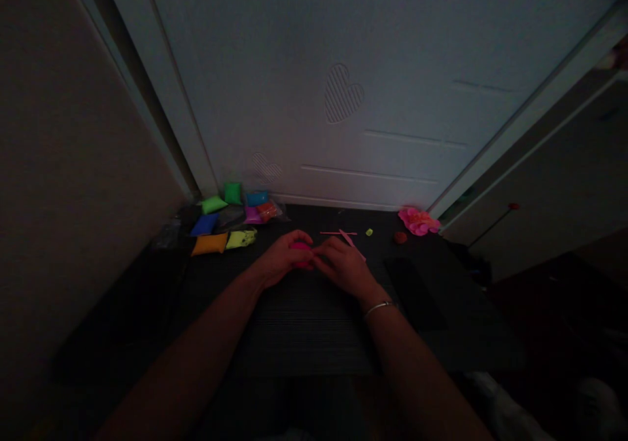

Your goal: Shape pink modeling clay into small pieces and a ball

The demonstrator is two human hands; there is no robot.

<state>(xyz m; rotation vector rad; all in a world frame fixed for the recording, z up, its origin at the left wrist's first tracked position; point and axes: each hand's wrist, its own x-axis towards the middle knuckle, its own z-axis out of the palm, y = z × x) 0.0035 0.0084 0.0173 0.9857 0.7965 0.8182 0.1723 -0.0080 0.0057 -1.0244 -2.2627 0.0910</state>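
A bright pink lump of modelling clay is held over the middle of the dark table. My left hand curls round it from the left, thumb and fingers closed on it. From the right, my right hand presses its fingertips together at the clay's edge; what exactly they pinch is dim and partly hidden. Just beyond the right hand lie a thin pink stick tool and a flat pink tool, crossing. A small yellow-green piece and a reddish-brown ball rest farther right.
Clay packets in several colours, among them an orange one and a blue one, lie at the back left. A pink flower-like piece sits at the back right. One dark flat object lies beside my right forearm. A white panel rises behind the table.
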